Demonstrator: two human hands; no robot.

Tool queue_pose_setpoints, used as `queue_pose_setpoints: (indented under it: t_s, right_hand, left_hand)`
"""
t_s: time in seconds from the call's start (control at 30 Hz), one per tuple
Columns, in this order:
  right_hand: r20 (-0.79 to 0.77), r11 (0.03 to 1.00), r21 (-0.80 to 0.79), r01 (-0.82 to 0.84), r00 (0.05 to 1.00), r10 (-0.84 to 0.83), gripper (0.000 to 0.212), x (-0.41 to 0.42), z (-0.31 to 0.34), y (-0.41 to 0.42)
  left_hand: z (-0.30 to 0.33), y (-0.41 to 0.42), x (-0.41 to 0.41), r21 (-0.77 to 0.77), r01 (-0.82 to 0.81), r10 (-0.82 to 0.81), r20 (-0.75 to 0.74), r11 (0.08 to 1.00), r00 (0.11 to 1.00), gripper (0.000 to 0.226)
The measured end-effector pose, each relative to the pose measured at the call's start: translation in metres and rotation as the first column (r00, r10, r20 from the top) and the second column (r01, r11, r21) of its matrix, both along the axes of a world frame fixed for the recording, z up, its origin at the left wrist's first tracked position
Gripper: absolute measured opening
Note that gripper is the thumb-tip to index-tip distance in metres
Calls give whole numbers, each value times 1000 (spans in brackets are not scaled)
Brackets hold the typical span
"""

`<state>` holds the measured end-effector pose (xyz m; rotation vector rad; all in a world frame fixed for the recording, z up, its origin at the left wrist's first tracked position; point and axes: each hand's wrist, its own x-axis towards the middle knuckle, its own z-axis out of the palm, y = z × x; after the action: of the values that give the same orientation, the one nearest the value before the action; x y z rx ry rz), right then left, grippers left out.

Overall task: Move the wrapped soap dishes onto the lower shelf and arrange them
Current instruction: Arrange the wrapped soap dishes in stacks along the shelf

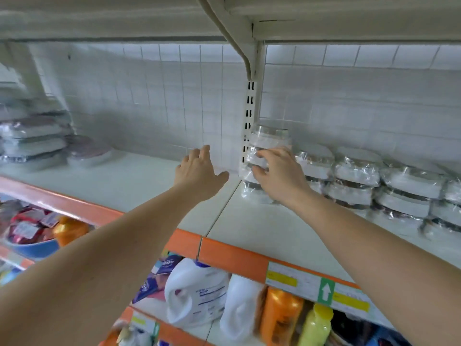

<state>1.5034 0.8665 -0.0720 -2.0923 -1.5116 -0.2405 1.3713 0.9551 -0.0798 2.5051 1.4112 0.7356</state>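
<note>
A tall stack of wrapped soap dishes (pixel 268 143), white with dark rims under clear film, stands on the white shelf (pixel 262 228) beside the slotted upright. My right hand (pixel 277 173) grips the front of this stack, fingers curled on the film. My left hand (pixel 199 168) hovers just left of the stack with fingers spread, holding nothing. More wrapped soap dishes (pixel 356 178) sit in stacked rows to the right, along the back of the shelf.
A slotted post (pixel 249 121) and bracket rise behind the stack. Wrapped flat items (pixel 32 138) are piled at the far left. Detergent bottles (pixel 197 295) and orange and yellow bottles fill the shelf below the orange price rail (pixel 237 255).
</note>
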Motion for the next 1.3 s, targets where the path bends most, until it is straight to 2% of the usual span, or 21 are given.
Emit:
queue_pose_setpoints:
  t_s: [0.13,0.4,0.77,0.93,1.13,1.3]
  right_hand:
    - [3,995,-58,-83,997,83,44,-45,-2,20]
    - [34,975,-76,-208,977,211,49,-166,17,66]
    - [-81,948,-97,-304,952,297,50,-361,0,167]
    - [-116,944,-125,-306,949,292,51,-402,-3,212]
    - [-144,953,-134,-271,957,252,44,-410,0,282]
    - [-145,968,-46,-246,961,237,49,-416,14,373]
  left_hand:
    - [4,3,-54,17,-87,86,12,996,996,71]
    - [20,30,-183,33,-205,202,60,978,977,70]
    - [8,112,-382,41,-276,279,-79,960,957,72]
    - [4,161,-421,25,-263,264,-86,964,961,70]
    - [4,233,-437,32,-211,212,-24,977,977,67]
    - [10,312,-449,96,-227,228,-8,969,974,67]
